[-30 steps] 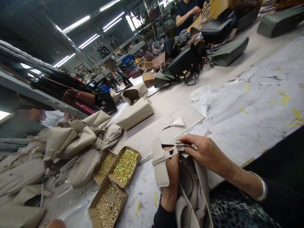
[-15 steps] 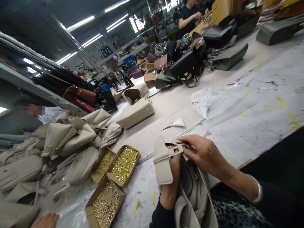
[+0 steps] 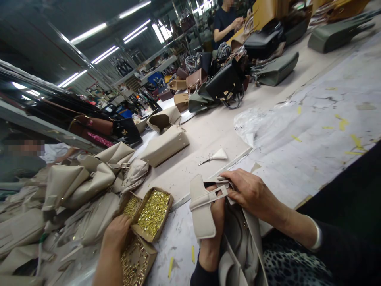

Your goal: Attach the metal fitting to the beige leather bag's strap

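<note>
A beige leather handbag [image 3: 235,242] is in my lap at the table edge, its opening facing up. My left hand [image 3: 216,222] reaches up behind its stitched flap tab [image 3: 202,218] and grips it from below, the fingers partly hidden. A narrow strap with a slot lies across this tab. My right hand [image 3: 253,194] pinches the bag's edge beside the strap end, its fingertips closed on the beige leather. Nearby on the table lies a white-handled awl [image 3: 218,155].
A co-worker's hand [image 3: 117,230] reaches over cardboard boxes of small gold hardware [image 3: 153,212]. Beige bags [image 3: 68,182] pile up at left, and another beige bag [image 3: 166,145] lies ahead. Black, green and brown bags [image 3: 226,83] stand farther back. Clear plastic [image 3: 247,127] lies at centre right.
The co-worker's hand has come in from the lower left to the hardware boxes. My view has shifted slightly; my hands keep nearly the same hold on the handbag.
</note>
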`<state>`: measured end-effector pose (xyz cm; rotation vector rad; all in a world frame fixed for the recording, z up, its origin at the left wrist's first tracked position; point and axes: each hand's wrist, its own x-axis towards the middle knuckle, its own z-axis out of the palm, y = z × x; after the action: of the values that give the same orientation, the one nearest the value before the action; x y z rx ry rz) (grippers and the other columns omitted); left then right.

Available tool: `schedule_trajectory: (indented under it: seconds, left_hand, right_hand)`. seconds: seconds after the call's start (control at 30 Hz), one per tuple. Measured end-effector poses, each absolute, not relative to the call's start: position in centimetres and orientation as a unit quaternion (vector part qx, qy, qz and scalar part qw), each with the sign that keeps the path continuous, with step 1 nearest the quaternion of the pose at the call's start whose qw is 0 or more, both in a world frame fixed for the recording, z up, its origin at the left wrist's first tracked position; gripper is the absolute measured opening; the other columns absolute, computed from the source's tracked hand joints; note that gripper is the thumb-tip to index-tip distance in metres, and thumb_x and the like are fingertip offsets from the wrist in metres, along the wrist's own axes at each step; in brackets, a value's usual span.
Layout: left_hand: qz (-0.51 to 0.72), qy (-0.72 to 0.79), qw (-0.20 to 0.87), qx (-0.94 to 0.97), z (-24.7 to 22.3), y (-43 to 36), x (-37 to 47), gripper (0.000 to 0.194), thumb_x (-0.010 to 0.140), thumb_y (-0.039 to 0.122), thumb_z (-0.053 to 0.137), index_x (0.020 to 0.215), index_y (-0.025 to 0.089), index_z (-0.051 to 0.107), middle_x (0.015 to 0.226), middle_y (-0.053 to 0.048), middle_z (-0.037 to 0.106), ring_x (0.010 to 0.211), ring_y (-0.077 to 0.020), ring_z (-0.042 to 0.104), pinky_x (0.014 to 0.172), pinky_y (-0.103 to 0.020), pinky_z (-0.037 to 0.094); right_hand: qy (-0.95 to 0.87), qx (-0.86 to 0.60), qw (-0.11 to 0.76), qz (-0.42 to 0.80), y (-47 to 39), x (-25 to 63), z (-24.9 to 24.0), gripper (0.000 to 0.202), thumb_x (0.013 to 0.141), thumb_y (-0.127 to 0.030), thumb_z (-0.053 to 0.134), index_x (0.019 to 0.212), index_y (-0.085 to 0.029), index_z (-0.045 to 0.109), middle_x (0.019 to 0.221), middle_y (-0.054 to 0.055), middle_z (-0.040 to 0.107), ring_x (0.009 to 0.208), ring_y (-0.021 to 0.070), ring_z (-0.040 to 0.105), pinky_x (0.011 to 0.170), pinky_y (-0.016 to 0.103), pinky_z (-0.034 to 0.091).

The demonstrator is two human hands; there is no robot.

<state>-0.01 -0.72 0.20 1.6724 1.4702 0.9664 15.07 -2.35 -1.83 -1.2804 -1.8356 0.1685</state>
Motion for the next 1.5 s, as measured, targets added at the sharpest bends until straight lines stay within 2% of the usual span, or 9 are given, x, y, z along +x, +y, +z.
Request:
schedule_trajectory:
  seconds: [0.3, 0.47, 0.6, 0.73, 0.87, 1.03, 1.13, 1.27, 1.5]
  left_hand:
    - [0.353, 0.59, 0.331, 0.647, -0.4, -0.3, 0.2, 0.01, 0.086, 0.023, 0.068, 0.089, 0.018, 0.077, 0.087, -0.005, 0.077, 0.084, -0.0234, 0.072, 0.086, -0.038, 0.054]
    - [0.356, 0.536, 0.262, 0.719, 0.5, -0.7, -0.9, 0.015, 0.09, 0.019, 0.064, 0.101, 0.018, 0.074, 0.102, -0.007, 0.075, 0.1, -0.024, 0.07, 0.095, -0.041, 0.054]
    - [0.372, 0.489, 0.13, 0.778, 3.6, 0.7, -4.0, 0.019, 0.094, 0.024, 0.063, 0.11, 0.019, 0.072, 0.113, -0.009, 0.073, 0.108, -0.0228, 0.068, 0.099, -0.039, 0.055]
    - [0.237, 0.49, -0.04, 0.838, 5.3, 3.5, -7.4, 0.036, 0.093, 0.032, 0.066, 0.125, 0.015, 0.068, 0.136, -0.016, 0.065, 0.135, -0.0342, 0.053, 0.116, -0.052, 0.041]
    - [0.003, 0.522, 0.045, 0.852, 5.2, 4.9, -8.6, 0.059, 0.093, 0.049, 0.063, 0.139, 0.013, 0.058, 0.131, -0.02, 0.068, 0.123, -0.0378, 0.062, 0.106, -0.052, 0.048]
    - [-0.125, 0.474, 0.235, 0.839, 6.2, 3.8, -8.3, 0.042, 0.097, 0.056, 0.05, 0.118, 0.024, 0.069, 0.108, -0.011, 0.076, 0.099, -0.0321, 0.072, 0.087, -0.04, 0.053]
    - [-0.063, 0.492, 0.275, 0.824, 6.0, 3.6, -7.8, 0.036, 0.091, 0.047, 0.061, 0.116, 0.022, 0.068, 0.109, -0.01, 0.075, 0.098, -0.0292, 0.071, 0.085, -0.036, 0.053]
    - [0.159, 0.576, 0.245, 0.763, 3.6, 4.6, -6.7, 0.046, 0.084, 0.028, 0.063, 0.129, 0.019, 0.062, 0.12, -0.012, 0.07, 0.107, -0.0253, 0.067, 0.089, -0.036, 0.054]
    - [0.403, 0.49, 0.462, 0.62, -0.2, 6.0, -3.6, 0.031, 0.078, 0.016, 0.065, 0.109, 0.015, 0.068, 0.1, -0.006, 0.077, 0.092, -0.0196, 0.071, 0.084, -0.03, 0.055]
  right_hand:
    - [-0.706, -0.534, 0.447, 0.126, -1.7, 14.6, -1.8, 0.026, 0.095, -0.011, 0.053, 0.119, -0.019, 0.055, 0.103, 0.008, 0.065, 0.096, 0.027, 0.063, 0.085, 0.041, 0.051]
    - [-0.68, -0.538, 0.472, 0.161, -1.1, 14.6, -2.2, 0.029, 0.089, -0.01, 0.053, 0.116, -0.021, 0.054, 0.101, 0.006, 0.064, 0.094, 0.0251, 0.062, 0.085, 0.039, 0.05]
    - [-0.682, -0.511, 0.5, 0.153, -0.4, 15.8, -2.5, 0.031, 0.088, -0.01, 0.055, 0.117, -0.021, 0.055, 0.101, 0.005, 0.065, 0.093, 0.0229, 0.064, 0.084, 0.035, 0.051]
    - [-0.717, -0.461, 0.503, 0.142, 1.1, 17.5, -3.0, 0.035, 0.086, -0.01, 0.056, 0.119, -0.021, 0.058, 0.105, 0.006, 0.067, 0.097, 0.0229, 0.065, 0.087, 0.035, 0.051]
    - [-0.711, -0.437, 0.519, 0.185, 3.2, 18.8, -3.5, 0.036, 0.083, -0.01, 0.057, 0.117, -0.022, 0.061, 0.105, 0.005, 0.069, 0.093, 0.0208, 0.066, 0.085, 0.032, 0.052]
    - [-0.715, -0.378, 0.484, 0.332, 6.0, 18.1, -3.0, 0.032, 0.082, -0.014, 0.061, 0.112, -0.022, 0.068, 0.101, 0.002, 0.071, 0.09, 0.018, 0.066, 0.083, 0.028, 0.051]
    - [-0.717, -0.327, 0.46, 0.409, 7.4, 16.5, -2.7, 0.031, 0.081, -0.014, 0.062, 0.11, -0.02, 0.069, 0.097, 0.001, 0.071, 0.09, 0.0176, 0.066, 0.083, 0.027, 0.051]
    - [-0.702, -0.3, 0.452, 0.461, 8.6, 14.8, -3.0, 0.032, 0.079, -0.015, 0.063, 0.11, -0.019, 0.07, 0.096, 0.002, 0.072, 0.088, 0.0172, 0.067, 0.082, 0.027, 0.052]
    - [-0.658, -0.306, 0.475, 0.498, 9.2, 14.9, -3.8, 0.032, 0.082, -0.015, 0.063, 0.114, -0.018, 0.066, 0.099, 0.002, 0.074, 0.09, 0.0176, 0.069, 0.084, 0.029, 0.055]
